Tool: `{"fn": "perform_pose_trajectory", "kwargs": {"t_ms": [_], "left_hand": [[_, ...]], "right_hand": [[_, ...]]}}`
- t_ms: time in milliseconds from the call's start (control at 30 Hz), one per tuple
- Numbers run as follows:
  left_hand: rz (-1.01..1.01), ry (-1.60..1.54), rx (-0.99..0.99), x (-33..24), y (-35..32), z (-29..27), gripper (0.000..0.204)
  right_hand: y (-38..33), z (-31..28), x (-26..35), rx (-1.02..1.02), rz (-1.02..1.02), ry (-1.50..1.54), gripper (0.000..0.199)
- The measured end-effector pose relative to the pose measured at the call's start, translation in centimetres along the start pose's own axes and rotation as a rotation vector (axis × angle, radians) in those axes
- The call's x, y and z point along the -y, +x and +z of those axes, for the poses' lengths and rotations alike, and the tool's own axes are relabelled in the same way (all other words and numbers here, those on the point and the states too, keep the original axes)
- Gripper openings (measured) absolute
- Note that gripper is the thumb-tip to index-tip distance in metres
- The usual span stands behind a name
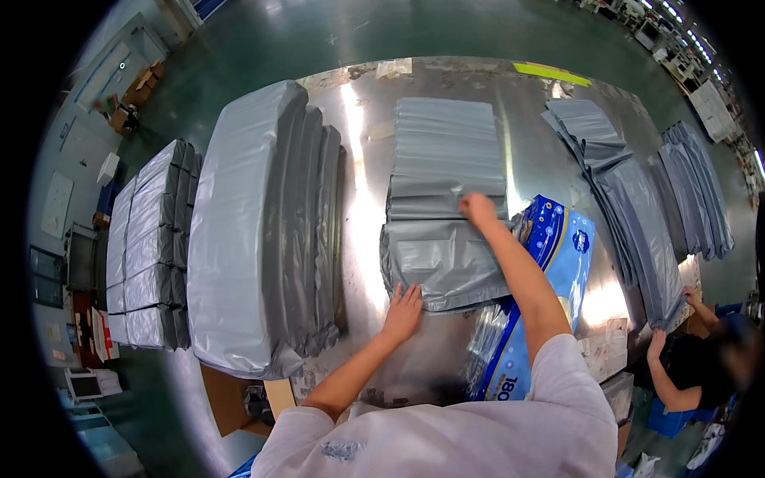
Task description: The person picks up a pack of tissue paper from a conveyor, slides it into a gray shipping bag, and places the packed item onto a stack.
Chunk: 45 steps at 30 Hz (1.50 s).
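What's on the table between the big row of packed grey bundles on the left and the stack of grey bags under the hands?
Only bare shiny table between bundles and stack, seen from the head camera.

A packing floor in a factory or warehouse

A long shiny metal bench (446, 350) carries stacks of grey plastic bags (263, 231), with more wrapped bundles (147, 247) beside it. The green polished floor (263, 40), cardboard boxes (135, 92) and distant rows of workstations (677, 40) show an industrial hall.

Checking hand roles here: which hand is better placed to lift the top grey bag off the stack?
Probably the right hand: its fingers already pinch the top grey bag. The left hand lies flat on the stack's near edge.
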<state>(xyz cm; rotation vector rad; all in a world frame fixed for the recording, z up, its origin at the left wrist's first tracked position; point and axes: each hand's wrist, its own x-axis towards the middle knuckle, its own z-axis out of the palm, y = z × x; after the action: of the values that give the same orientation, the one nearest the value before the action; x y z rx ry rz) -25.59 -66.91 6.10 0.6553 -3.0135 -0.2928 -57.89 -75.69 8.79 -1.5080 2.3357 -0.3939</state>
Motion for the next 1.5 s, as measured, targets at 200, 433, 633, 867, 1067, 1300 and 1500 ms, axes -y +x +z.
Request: {"fn": "perform_pose_trajectory", "kwargs": {"t_ms": [200,433,633,867,1067,1300,1500], "left_hand": [[-0.07,-0.244,-0.068,-0.6,0.0,-2.3,0.034],[0.217,-0.745,0.02,-9.8,1.7,-0.8,0.043],[-0.309,-1.324,0.01,-20.1,-0.7,9.7,0.068],[-0.124,-1.693,0.251,-22.3,-1.8,-7.4,0.088],[0.124,-1.166,-0.002,-21.7,-4.5,-14.4,0.083],[-0.042,-1.385,-0.164,-18.6,-13.4,-9.8,0.085],[-0.397,-1.688,0.233,-16.1,-22.8,-1.2,0.066]], "right_hand": [[-7.8,-5.8,-2.5,-0.551,-0.136,0.142,0.042],[-41.4,-0.5,-31.6,-0.564,0.814,0.911,0.03],[-44.0,2.0,-10.8,-0.392,0.525,1.946,0.048],[-47.5,-5.9,-9.8,-0.04,0.611,1.829,0.045],[-49.1,-6.4,-7.3,-0.179,0.454,1.926,0.042],[-47.8,-4.0,-1.9,0.015,0.304,1.658,0.047],[-52.7,10.1,-2.3,0.11,0.321,1.141,0.05]]}}
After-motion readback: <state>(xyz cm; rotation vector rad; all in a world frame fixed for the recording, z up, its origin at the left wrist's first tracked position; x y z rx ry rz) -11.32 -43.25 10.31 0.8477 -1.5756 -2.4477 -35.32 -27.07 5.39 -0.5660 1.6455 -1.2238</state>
